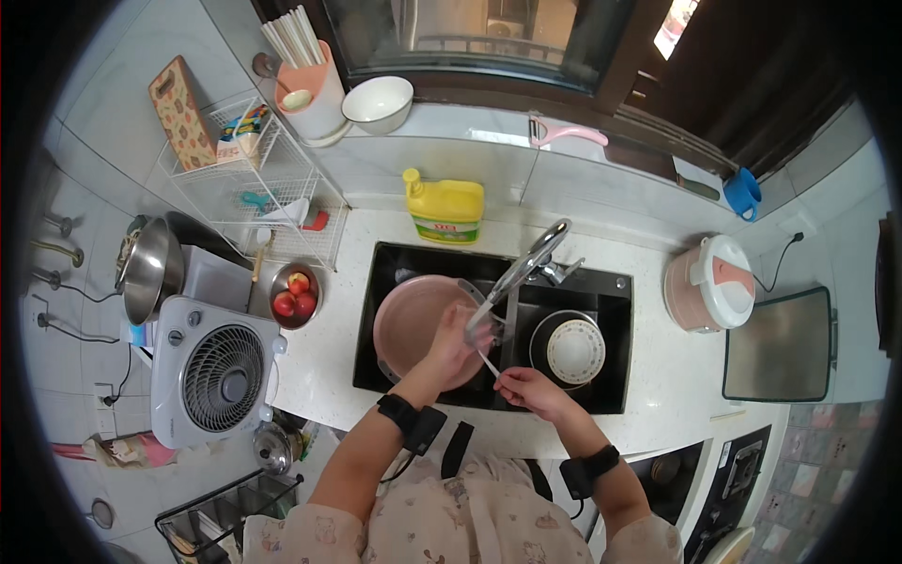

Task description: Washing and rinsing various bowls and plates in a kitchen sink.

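My left hand [451,344] is over the pink basin [392,331] in the left bowl of the black sink [620,395], right below the spout of the chrome faucet [528,259]. Something clear, water or a transparent object, blurs its fingers, so I cannot tell what they hold. My right hand [533,391] pinches the thin pale handle of a utensil [487,362] near the sink's divider. The utensil's far end points up to the left hand and is hidden there. A patterned white bowl [576,351] sits on a dark pan in the right sink bowl.
Behind the sink stands a yellow detergent jug [447,208]. A steel bowl of red fruit [294,303] and a grey fan [218,374] are at left. On the ledge lie a pink peeler [574,134] and a knife [641,156]. A rice cooker [708,285] stands right.
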The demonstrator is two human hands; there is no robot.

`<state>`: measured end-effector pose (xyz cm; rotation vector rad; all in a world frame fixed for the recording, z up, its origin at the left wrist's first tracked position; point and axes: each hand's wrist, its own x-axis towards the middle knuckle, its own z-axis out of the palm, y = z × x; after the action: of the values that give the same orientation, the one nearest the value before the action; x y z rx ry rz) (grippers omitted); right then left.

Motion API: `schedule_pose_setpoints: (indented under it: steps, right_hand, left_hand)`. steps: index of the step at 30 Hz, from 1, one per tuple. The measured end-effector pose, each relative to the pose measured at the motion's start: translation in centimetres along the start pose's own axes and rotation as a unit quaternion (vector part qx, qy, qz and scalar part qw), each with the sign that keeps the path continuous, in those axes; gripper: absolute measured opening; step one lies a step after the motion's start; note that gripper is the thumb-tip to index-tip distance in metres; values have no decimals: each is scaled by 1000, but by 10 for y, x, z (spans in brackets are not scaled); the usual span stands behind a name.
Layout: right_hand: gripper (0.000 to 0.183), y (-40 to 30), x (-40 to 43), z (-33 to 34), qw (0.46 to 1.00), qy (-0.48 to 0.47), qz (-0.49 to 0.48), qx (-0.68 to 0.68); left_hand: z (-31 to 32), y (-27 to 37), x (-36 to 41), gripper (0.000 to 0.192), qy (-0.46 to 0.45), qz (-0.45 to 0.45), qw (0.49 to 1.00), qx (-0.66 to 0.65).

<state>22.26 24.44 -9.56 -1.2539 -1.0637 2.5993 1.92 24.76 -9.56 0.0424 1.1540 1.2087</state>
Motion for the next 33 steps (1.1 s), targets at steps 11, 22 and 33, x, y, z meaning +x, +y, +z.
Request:
schedule_pose_setpoints:
  steps: [11,22,33]
  right_hand:
    - [11,-49,71,36,994,47,-53,85]
    - [17,-66,96,67,969,135,-181,103]
    - [15,-56,25,28,972,68,-203,-97]
  left_hand:
    - [-8,22,21,23,-89,80,972,203]
    - [-1,20,15,25,-94,23,995,1]
    - [1,32,7,21,-206,98,967,114]
